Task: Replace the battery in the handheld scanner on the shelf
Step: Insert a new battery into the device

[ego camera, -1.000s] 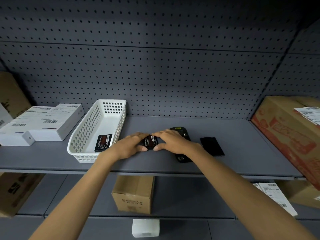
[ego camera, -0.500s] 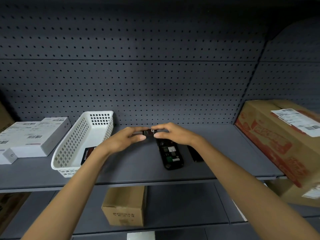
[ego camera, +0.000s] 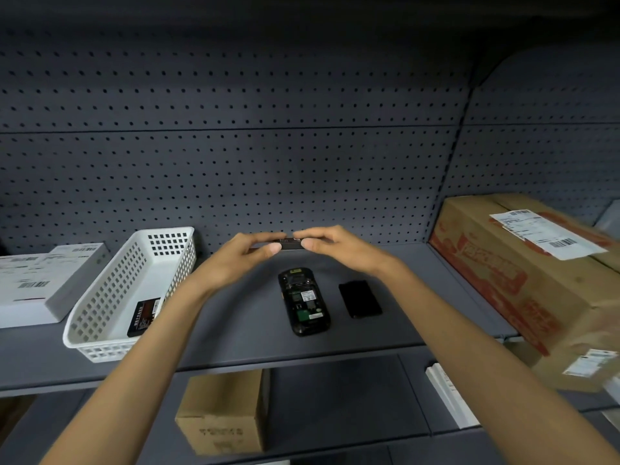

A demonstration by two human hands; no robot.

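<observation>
The black handheld scanner [ego camera: 303, 302] lies face down on the grey shelf [ego camera: 235, 330], its battery bay uncovered and showing circuitry. Its black back cover [ego camera: 359, 299] rests just to its right. Above the scanner's far end, my left hand [ego camera: 240, 260] and my right hand [ego camera: 335, 248] pinch a thin black battery [ego camera: 291, 244] between their fingertips, edge-on to me. A second battery [ego camera: 145, 316], black with red print, lies inside the white basket [ego camera: 110, 347] at the left.
White labelled boxes [ego camera: 40, 283] sit left of the basket. A large brown carton [ego camera: 536, 283] fills the shelf's right end. Pegboard backs the shelf. On the lower shelf stand a small cardboard box [ego camera: 223, 412] and a white item [ego camera: 449, 394].
Both hands lifted the battery off the scanner and raised it above the shelf. The open battery bay came into view. The camera shifted, so the shelf items sit lower.
</observation>
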